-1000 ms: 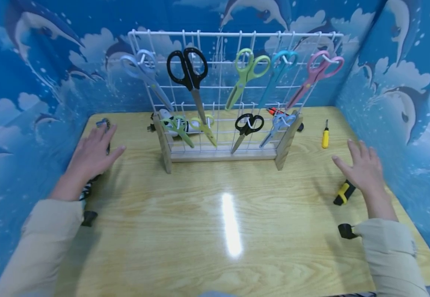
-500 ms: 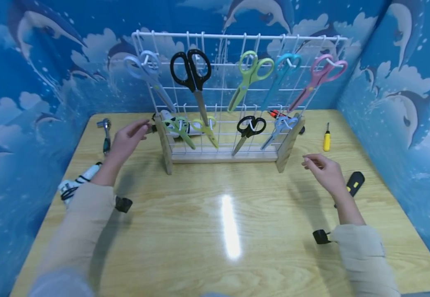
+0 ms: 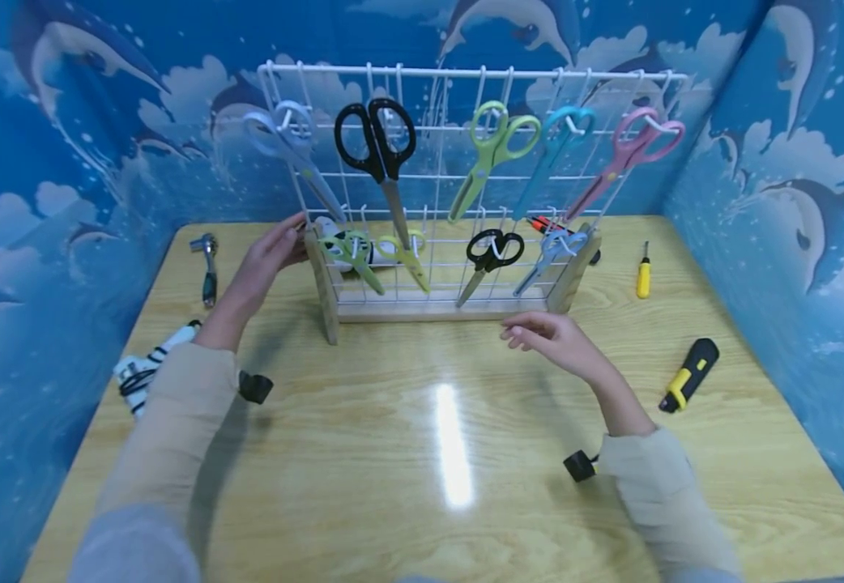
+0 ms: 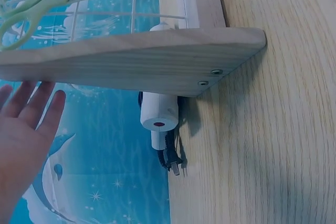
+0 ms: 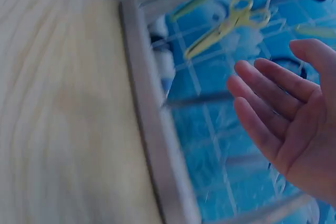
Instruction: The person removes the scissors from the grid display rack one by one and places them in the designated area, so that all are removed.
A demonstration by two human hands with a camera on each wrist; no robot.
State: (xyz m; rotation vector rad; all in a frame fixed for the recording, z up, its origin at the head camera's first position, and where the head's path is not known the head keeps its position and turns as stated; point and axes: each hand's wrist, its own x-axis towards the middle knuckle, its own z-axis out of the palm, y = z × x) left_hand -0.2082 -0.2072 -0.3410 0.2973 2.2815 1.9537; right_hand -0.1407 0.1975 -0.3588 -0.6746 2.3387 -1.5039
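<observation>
A white wire rack on a wooden base (image 3: 436,309) stands at the back of the table, with several pairs of scissors hung on its hooks. Large black scissors (image 3: 376,146) and pink scissors (image 3: 626,154) hang in the upper row, small black scissors (image 3: 493,253) in the lower. My left hand (image 3: 265,263) is at the rack's left wooden side panel (image 4: 131,61); its extended fingers reach the panel's edge, and contact is hard to tell. In front of the base's right part, my right hand (image 3: 556,344) hovers holding nothing, fingers slightly bent in the right wrist view.
A ratchet wrench (image 3: 208,267) and a striped white corded tool (image 3: 148,364) lie at left. On the right are a yellow screwdriver (image 3: 644,275) and a black-and-yellow utility knife (image 3: 688,376). Behind the rack lie a white corded device (image 4: 160,114) and a red-tipped tool (image 3: 541,223).
My left hand has moved rightward from over the ratchet wrench to the rack's left side. My right hand has swung left from beside the utility knife to the rack's front.
</observation>
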